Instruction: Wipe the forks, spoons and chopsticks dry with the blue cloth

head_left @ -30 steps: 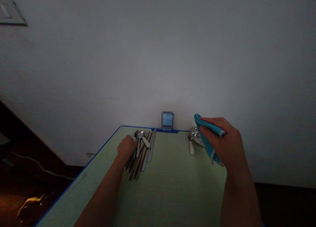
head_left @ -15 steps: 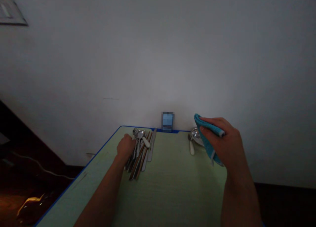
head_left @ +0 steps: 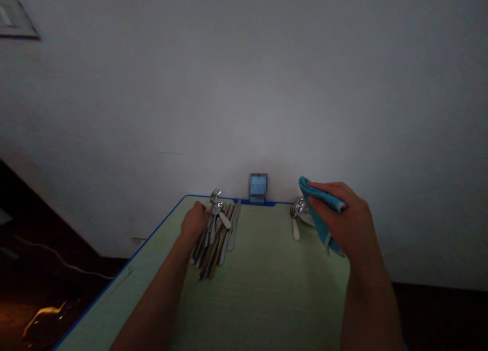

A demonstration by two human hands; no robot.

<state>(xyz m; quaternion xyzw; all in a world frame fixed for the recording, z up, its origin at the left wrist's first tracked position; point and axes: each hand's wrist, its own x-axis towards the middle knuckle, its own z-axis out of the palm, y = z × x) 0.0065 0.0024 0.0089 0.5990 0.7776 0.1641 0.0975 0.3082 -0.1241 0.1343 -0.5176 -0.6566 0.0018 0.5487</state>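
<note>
My left hand (head_left: 194,220) is closed on a fork (head_left: 214,194), whose tines stick up past my fingers above the pile. Under and beside that hand lies a heap of cutlery: a spoon (head_left: 217,208), a white handle (head_left: 225,220), brown chopsticks (head_left: 212,254) and a table knife (head_left: 234,226). My right hand (head_left: 348,213) pinches a folded blue cloth (head_left: 322,218) above the table's right side. Partly behind the cloth sits a shiny metal bowl or plate (head_left: 303,211). A white-handled fork (head_left: 295,224) rests just left of it.
The pale green table (head_left: 267,290) has a blue edge and stands against a grey wall (head_left: 244,86). A small device with a blurred screen (head_left: 258,188) leans at its back edge. On the left, a white cable (head_left: 68,267) runs across the dark floor.
My left hand has risen slightly, and the fork in it now tilts up above the pile. My right hand and the cloth have stayed nearly still.
</note>
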